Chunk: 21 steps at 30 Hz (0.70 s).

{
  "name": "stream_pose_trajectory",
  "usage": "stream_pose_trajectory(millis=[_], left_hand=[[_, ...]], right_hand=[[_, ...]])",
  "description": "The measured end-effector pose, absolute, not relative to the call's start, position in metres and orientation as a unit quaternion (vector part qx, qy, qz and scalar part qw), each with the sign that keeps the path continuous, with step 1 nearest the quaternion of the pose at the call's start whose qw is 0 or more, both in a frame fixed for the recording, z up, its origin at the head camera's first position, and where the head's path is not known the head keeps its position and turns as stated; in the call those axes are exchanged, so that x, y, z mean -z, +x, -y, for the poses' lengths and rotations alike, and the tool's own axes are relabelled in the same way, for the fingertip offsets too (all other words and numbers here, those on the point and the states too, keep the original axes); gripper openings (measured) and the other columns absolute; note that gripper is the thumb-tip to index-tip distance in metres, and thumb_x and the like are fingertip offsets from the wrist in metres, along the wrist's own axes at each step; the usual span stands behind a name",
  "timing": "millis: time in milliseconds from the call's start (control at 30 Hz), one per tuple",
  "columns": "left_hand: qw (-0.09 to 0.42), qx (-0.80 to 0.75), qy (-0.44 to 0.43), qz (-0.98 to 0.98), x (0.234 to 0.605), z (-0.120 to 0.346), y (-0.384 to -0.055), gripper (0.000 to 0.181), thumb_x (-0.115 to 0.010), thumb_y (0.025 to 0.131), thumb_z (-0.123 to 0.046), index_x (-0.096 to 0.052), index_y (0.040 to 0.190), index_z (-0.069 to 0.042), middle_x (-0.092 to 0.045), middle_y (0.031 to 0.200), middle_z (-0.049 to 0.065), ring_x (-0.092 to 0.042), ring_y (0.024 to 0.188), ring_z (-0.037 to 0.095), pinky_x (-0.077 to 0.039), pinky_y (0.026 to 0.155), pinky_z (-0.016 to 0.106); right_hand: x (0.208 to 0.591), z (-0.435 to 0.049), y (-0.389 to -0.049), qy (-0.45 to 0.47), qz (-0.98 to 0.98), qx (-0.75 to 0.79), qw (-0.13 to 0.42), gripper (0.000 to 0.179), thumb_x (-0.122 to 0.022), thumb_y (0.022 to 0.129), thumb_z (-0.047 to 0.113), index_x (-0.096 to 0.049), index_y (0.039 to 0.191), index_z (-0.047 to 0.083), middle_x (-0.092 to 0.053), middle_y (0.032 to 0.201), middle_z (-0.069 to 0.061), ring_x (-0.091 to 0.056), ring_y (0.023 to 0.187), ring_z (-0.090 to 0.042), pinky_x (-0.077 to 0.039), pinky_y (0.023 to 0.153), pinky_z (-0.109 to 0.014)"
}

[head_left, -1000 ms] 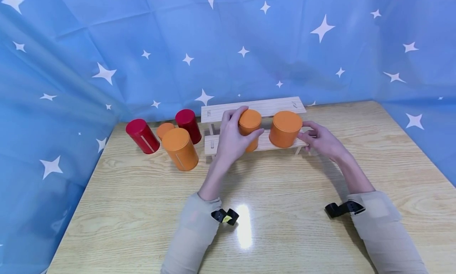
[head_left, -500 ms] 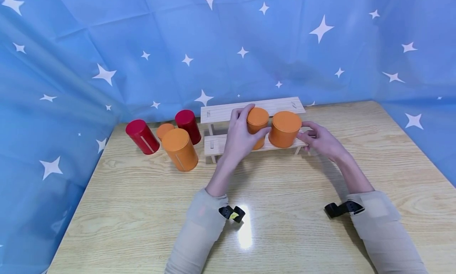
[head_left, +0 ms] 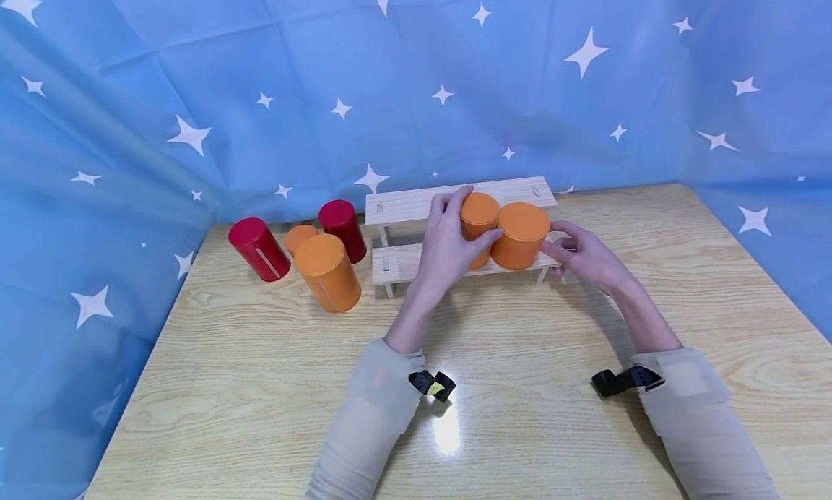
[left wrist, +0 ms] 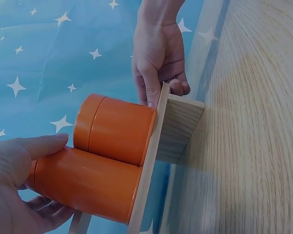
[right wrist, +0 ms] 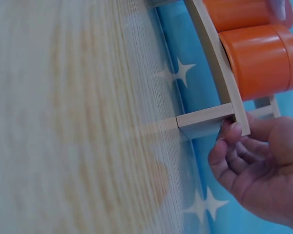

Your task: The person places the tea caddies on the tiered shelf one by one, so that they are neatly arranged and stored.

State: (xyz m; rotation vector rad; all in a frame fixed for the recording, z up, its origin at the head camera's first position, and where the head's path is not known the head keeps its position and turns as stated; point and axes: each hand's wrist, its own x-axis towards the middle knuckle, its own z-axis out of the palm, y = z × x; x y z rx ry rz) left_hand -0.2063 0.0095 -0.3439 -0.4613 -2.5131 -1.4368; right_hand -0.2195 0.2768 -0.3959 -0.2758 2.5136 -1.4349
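Head view: left hand [head_left: 448,243] grips the narrower orange canister [head_left: 479,209] by thumb and fingers, upright on the lower shelf [head_left: 398,263] of the wooden stand, snug against the left side of the wider orange canister [head_left: 521,233]. Right hand [head_left: 588,258] pinches that shelf's right end between thumb and fingers, probably bracing it against sideways push; thumb-and-finger hold presumably keeps the can upright. Versus the earlier frame, narrower can and left hand have shifted right, closing the gap; wider can and right hand look unmoved.
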Motion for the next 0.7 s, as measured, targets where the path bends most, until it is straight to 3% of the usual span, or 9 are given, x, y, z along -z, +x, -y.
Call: stream_pose_trajectory(millis=[700], left_hand=[[0.101,0.48,-0.151,0.858,0.3421,-0.0094,-0.2071,0.076,-0.083,0.086,-0.024,-0.046,0.15,-0.007,-0.045,0.136,0.015,-0.053,0.119,0.025,-0.049,0.099,0.034]], right_hand=[[0.4009,-0.2799,-0.2243,-0.089,-0.858,0.491,0.12,0.056,-0.052,0.107,0.02,-0.03,0.154,0.001,-0.061,0.108,-0.02,-0.064,0.072,-0.031,-0.054,0.074,-0.035]])
